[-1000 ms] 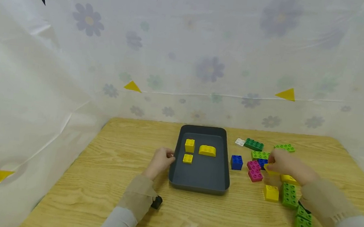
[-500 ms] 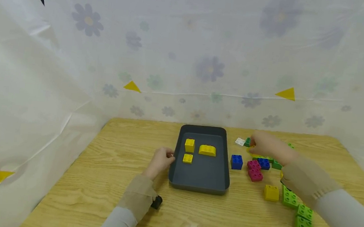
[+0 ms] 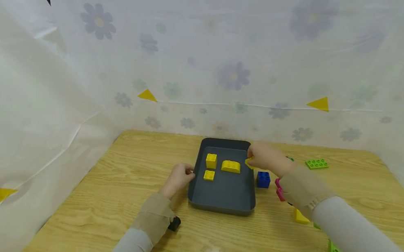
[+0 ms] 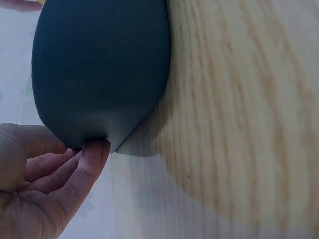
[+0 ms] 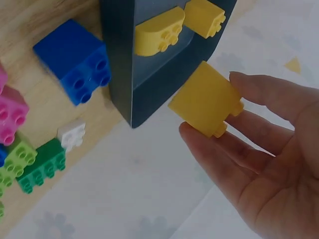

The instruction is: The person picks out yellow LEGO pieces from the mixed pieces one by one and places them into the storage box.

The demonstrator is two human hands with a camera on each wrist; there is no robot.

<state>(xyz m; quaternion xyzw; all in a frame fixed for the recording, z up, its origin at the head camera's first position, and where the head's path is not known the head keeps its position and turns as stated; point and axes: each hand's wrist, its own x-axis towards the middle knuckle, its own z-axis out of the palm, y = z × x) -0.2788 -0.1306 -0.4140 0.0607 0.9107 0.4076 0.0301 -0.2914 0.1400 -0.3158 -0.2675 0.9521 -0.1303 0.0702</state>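
My right hand (image 3: 270, 160) pinches a yellow toy brick (image 5: 202, 97) between thumb and fingers, at the right rim of a dark grey tray (image 3: 230, 192). From the right wrist view, the brick's studs face the palm. Inside the tray are a taller yellow brick (image 3: 211, 160), a rounded yellow brick (image 3: 231, 167) and a small flat yellow brick (image 3: 209, 175). On the other side, my left hand (image 3: 178, 179) grips the tray's left rim; thumb and fingertips meet at the edge in the left wrist view.
A blue brick (image 3: 263, 179) stands just right of the tray. Pink bricks (image 5: 11, 112), a dark green brick (image 5: 44, 165) and a white brick (image 5: 72, 133) lie beyond it. More green bricks (image 3: 317, 164) and a yellow brick (image 3: 300, 216) are partly behind the right arm.
My right hand has moved left from the brick pile to the tray's right rim, carrying the yellow brick. The left hand and tray have stayed in place.
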